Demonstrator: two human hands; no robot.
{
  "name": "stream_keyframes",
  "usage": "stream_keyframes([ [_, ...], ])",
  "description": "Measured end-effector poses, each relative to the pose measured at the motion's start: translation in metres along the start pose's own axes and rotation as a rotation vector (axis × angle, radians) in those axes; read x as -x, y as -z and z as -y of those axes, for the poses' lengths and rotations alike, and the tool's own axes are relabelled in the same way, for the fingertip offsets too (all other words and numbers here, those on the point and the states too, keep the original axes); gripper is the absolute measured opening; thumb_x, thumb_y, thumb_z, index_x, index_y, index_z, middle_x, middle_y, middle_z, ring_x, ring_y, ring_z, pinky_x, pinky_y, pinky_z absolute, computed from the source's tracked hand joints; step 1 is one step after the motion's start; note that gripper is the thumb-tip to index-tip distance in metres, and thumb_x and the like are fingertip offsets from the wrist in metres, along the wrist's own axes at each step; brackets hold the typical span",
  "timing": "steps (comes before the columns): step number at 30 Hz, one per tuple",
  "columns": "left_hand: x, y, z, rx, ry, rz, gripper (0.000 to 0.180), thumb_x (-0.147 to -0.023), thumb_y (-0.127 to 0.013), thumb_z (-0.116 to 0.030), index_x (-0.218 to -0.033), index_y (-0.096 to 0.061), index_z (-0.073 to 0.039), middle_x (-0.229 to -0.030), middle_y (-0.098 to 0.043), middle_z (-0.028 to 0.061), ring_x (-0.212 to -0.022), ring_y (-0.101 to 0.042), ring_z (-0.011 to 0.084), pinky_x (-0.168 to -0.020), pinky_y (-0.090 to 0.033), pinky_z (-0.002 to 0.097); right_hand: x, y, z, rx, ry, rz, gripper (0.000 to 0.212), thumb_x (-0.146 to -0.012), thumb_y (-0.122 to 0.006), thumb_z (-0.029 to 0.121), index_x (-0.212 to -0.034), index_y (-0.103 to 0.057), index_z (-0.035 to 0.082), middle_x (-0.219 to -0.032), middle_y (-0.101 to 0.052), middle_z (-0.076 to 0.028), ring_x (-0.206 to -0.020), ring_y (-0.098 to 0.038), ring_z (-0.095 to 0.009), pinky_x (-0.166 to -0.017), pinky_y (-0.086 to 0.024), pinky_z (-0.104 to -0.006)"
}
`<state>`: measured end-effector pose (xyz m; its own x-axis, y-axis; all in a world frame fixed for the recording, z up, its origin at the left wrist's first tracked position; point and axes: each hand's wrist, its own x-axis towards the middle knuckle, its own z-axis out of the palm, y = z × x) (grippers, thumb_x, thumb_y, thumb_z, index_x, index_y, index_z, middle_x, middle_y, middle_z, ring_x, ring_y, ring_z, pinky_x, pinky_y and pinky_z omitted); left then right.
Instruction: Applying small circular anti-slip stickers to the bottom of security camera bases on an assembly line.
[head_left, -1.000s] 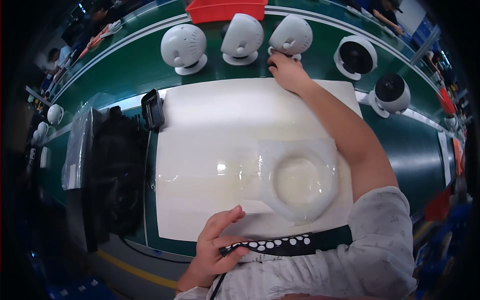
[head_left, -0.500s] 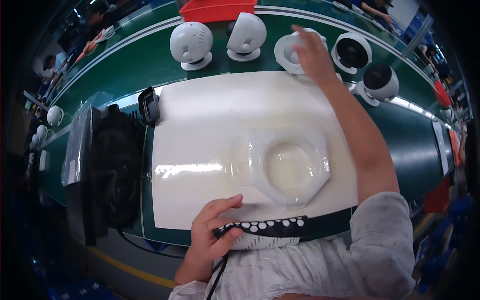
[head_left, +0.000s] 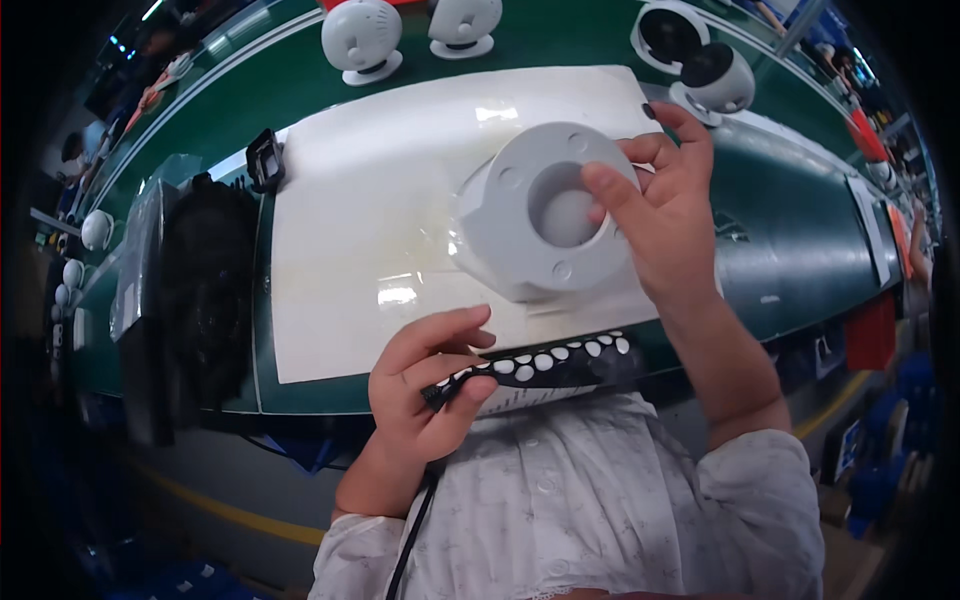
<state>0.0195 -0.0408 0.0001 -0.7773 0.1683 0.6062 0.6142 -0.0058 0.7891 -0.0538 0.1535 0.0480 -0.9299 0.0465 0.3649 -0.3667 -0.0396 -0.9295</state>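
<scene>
Thumb (head_left: 617,200) over its recess (head_left: 560,208), right hand (head_left: 672,215) clamps a white unit (head_left: 512,228); left hand (head_left: 425,385), index finger raised, pinches a dotted black strip (head_left: 545,368).

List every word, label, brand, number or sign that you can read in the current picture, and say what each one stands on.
No text can be read.
White piece below the dotted black strip in the left hand: dark marks, too small and blurred to read.
White round base in the right hand: no lettering visible.
</scene>
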Motion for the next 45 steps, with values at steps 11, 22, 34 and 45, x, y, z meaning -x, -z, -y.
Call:
stream_keyframes([
  [11,-0.015,-0.014,0.008,-0.087,-0.098,0.026,0.019,-0.072,-0.066,-0.009,-0.081,-0.051,0.001,-0.116,-0.044,0.0241,-0.084,-0.057,0.0234,-0.060,-0.047,0.0252,-0.016,0.032,-0.001,0.244,0.296,0.175,0.013,-0.077,-0.060,0.015,-0.088,-0.060,0.007,-0.114,-0.047,-0.008,-0.106,-0.044,-0.017,-0.087,-0.034,-0.0287],
  [22,-0.026,-0.017,0.010,-0.039,0.043,-0.012,0.020,-0.072,-0.066,-0.010,-0.073,-0.052,0.004,-0.124,-0.037,0.0270,-0.075,-0.060,0.0212,-0.066,-0.048,0.0260,-0.019,0.026,0.002,0.455,0.347,0.245,0.008,-0.078,-0.054,0.005,-0.085,-0.058,0.001,-0.108,-0.052,-0.012,-0.101,-0.048,-0.019,-0.085,-0.036,-0.0270],
  [34,-0.023,-0.022,0.013,-0.034,0.093,-0.033,0.018,-0.073,-0.064,-0.007,-0.073,-0.054,0.008,-0.125,-0.036,0.0249,-0.082,-0.059,0.0217,-0.071,-0.047,0.0274,-0.030,0.035,-0.009,0.671,0.796,0.240,0.013,-0.072,-0.061,0.007,-0.084,-0.061,0.003,-0.087,-0.062,-0.010,-0.074,-0.060,-0.022,-0.063,-0.048,-0.0271],
  [45,-0.023,-0.022,0.012,-0.113,0.121,0.022,0.018,-0.072,-0.064,-0.007,-0.072,-0.055,0.009,-0.128,-0.033,0.0253,-0.085,-0.059,0.0237,-0.070,-0.048,0.0278,0.000,0.033,0.028,1.371,0.665,0.501,0.063,-0.076,-0.051,0.042,-0.117,-0.042,-0.003,-0.121,-0.043,-0.015,-0.108,-0.044,-0.025,-0.092,-0.027,-0.0468],
])
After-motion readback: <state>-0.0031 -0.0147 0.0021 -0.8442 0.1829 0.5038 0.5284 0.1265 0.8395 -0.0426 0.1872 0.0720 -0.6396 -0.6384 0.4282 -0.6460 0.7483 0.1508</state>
